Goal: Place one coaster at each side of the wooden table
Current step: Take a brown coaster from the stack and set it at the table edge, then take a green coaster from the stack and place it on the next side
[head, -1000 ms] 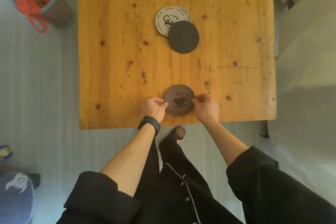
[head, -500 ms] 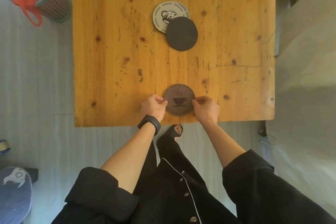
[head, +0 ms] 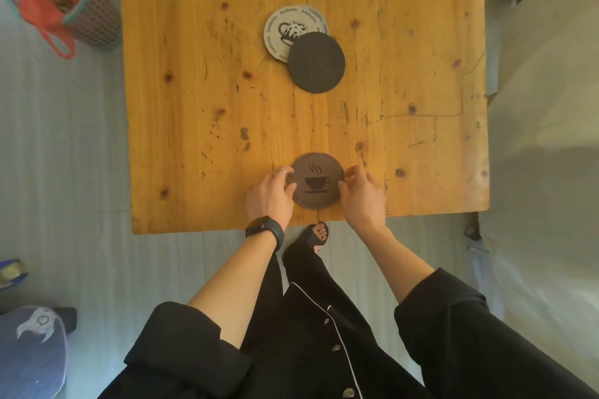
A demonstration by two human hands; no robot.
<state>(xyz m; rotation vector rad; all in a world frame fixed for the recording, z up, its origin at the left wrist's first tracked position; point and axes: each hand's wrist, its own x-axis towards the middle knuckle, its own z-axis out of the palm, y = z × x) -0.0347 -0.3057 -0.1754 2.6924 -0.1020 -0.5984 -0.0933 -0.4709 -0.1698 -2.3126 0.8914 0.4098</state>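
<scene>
Pinching the cup-print coaster [head: 317, 180] at opposite edges: left hand [head: 270, 196] fingers; right hand [head: 361, 194] fingers.

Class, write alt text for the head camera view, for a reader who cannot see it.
Seen from above, a left hand and right hand hold a brown coaster with a cup design by its edges, near the close side of a wooden table. Mid-table, a black coaster overlaps a pale coaster.

Both hands low and close together; left hand [head: 270, 196] and right hand [head: 361, 196] fingertips pinching inward.
</scene>
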